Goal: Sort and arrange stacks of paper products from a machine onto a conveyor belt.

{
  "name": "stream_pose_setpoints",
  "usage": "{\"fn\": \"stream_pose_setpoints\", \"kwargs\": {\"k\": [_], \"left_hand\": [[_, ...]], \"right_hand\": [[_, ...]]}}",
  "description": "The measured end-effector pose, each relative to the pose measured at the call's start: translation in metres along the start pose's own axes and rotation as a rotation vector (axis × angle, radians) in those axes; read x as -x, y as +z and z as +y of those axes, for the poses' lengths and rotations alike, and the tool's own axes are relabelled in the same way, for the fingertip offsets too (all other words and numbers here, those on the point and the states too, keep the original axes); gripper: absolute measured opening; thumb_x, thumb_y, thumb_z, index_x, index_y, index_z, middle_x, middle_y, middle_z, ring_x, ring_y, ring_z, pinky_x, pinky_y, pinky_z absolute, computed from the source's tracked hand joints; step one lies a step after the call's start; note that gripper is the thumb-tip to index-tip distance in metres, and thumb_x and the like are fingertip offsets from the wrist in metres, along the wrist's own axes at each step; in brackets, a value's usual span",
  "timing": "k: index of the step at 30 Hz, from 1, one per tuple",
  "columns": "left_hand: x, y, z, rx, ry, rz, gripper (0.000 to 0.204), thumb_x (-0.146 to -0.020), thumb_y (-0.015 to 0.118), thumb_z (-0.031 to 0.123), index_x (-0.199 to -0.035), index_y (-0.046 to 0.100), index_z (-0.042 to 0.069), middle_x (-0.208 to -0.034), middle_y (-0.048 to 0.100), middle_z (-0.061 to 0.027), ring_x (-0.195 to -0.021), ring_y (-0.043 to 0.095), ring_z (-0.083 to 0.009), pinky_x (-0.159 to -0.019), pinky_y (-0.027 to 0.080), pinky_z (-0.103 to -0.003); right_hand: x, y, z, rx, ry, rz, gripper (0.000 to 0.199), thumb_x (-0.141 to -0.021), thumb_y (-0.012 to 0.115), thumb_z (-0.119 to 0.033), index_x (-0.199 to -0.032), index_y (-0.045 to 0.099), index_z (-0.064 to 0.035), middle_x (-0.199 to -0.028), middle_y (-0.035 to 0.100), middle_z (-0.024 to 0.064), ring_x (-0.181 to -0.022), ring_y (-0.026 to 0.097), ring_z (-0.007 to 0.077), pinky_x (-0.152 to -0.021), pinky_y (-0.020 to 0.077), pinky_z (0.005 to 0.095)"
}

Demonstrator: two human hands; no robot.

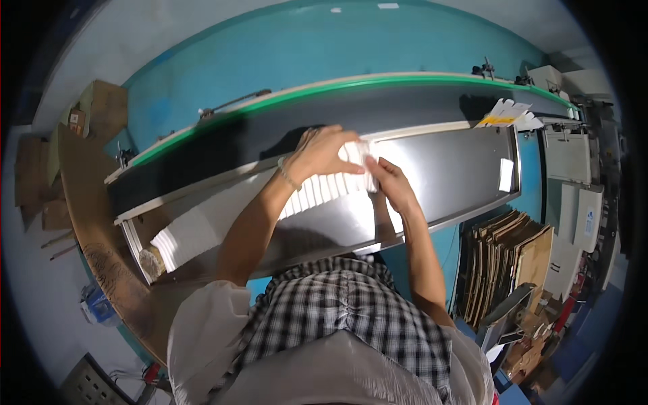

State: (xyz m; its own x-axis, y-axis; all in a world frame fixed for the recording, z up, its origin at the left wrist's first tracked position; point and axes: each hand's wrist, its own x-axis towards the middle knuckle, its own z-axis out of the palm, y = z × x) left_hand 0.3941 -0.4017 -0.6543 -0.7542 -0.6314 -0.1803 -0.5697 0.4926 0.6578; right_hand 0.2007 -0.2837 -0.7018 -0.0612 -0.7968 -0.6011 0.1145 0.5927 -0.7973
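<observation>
A long row of thin white pieces (196, 229), packed upright side by side, runs slantwise along a shiny metal tray (452, 158). Their exact kind is too small to tell. My left hand (320, 154) curves over the right end of the row, its thumb and fingers closed around the last pieces. Against the same end face, my right hand (393, 185) pinches the edge of the end pieces between thumb and fingers. At the row's left end rests a rough brownish block (152, 262). One flat white piece (506, 175) lies apart near the tray's right end.
Behind the tray runs a dark conveyor belt (202, 158) with a green rail (378, 80). White flaps with a yellow band (499, 120) stand at the tray's far right corner. Flattened cardboard (503, 270) is stacked at the right. A brown board (94, 202) curves along the left.
</observation>
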Motion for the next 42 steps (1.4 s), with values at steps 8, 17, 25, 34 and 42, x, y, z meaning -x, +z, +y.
{"fn": "stream_pose_setpoints", "kwargs": {"k": [8,17,25,34,42], "left_hand": [[0.010,0.007,-0.006,0.298,-0.058,0.093,0.052,-0.077,0.081,0.042,-0.109,0.063,0.005,-0.104,0.067,-0.0173,-0.103,0.064,-0.0361,-0.086,0.051,-0.042],[0.029,0.000,-0.016,0.265,0.056,0.014,0.083,-0.070,0.087,0.037,-0.140,0.052,0.007,-0.133,0.060,-0.0178,-0.121,0.058,-0.0347,-0.102,0.046,-0.038],[0.036,0.010,-0.023,0.282,0.049,0.048,0.082,-0.070,0.087,0.042,-0.137,0.054,0.007,-0.129,0.061,-0.0179,-0.120,0.058,-0.0356,-0.101,0.046,-0.040],[0.039,0.012,-0.026,0.243,0.018,0.071,0.074,-0.071,0.084,0.047,-0.128,0.058,0.006,-0.122,0.063,-0.0188,-0.117,0.059,-0.0375,-0.098,0.046,-0.043],[0.046,-0.003,-0.023,0.275,0.002,0.009,0.075,-0.068,0.088,0.039,-0.131,0.056,0.011,-0.127,0.062,-0.0164,-0.119,0.058,-0.0356,-0.099,0.047,-0.042]], "right_hand": [[-0.044,-0.011,-0.041,-0.428,-0.145,0.162,0.034,-0.100,0.063,-0.031,-0.102,0.059,0.0023,-0.084,0.063,0.0059,-0.071,0.058,0.0102,-0.069,0.0503,0.0260],[-0.007,0.033,-0.007,0.084,-0.199,0.148,0.043,-0.099,0.063,-0.038,-0.104,0.067,0.0043,-0.079,0.064,0.0067,-0.070,0.053,0.0121,-0.065,0.0448,0.0282],[0.005,0.015,-0.020,0.379,-0.110,-0.087,0.030,-0.095,0.066,-0.026,-0.112,0.067,-0.0005,-0.088,0.063,0.0013,-0.081,0.054,0.0106,-0.074,0.0452,0.0259],[-0.020,0.020,-0.034,0.017,-0.148,0.043,0.043,-0.096,0.066,-0.041,-0.108,0.062,0.0002,-0.092,0.067,0.0060,-0.084,0.065,0.0134,-0.078,0.0522,0.0276],[0.004,0.036,-0.011,-0.067,-0.039,0.053,0.040,-0.097,0.065,-0.031,-0.111,0.066,0.0056,-0.087,0.067,0.0065,-0.078,0.058,0.0137,-0.072,0.0468,0.0266]]}}
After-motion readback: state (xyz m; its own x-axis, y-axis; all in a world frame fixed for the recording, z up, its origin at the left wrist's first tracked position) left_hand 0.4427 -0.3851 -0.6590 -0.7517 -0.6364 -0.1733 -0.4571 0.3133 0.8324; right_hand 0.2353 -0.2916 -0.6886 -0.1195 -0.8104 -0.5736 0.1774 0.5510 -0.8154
